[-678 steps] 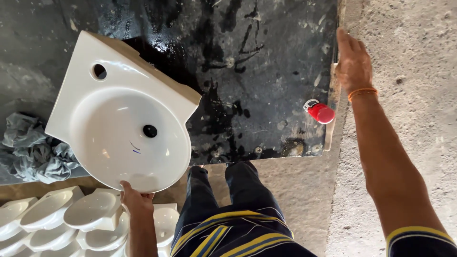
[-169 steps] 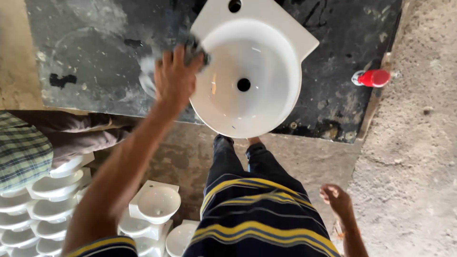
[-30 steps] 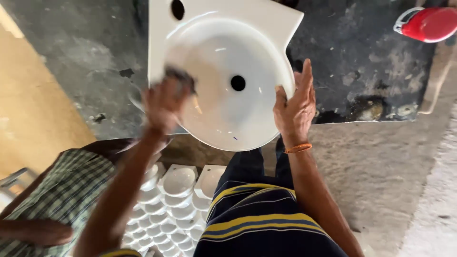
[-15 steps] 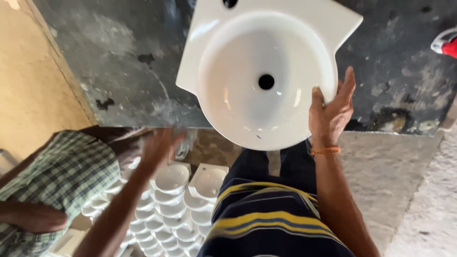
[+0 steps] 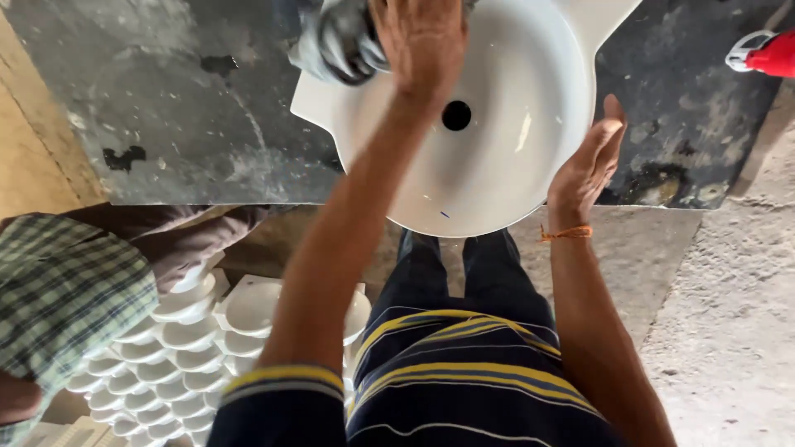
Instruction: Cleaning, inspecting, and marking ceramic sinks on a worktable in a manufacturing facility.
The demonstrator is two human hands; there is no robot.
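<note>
Mid-wipe: my left hand [image 5: 418, 37] presses a grey rag [image 5: 335, 41] at the far rim of the white basin [image 5: 497, 165] overhanging the dark worktop [image 5: 190, 108] (near edge), right hand [image 5: 588, 161] open, bracing its side; next I'd sweep toward the drain hole [image 5: 456, 115].

Left hand [image 5: 422, 41] presses rag [image 5: 339, 41] on basin [image 5: 513, 157] — right hand [image 5: 588, 161] steadies rim.

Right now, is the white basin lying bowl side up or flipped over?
Bowl side up: the basin shows its hollow and open drain hole, with the left hand wiping and the right hand steadying its rim.
</note>
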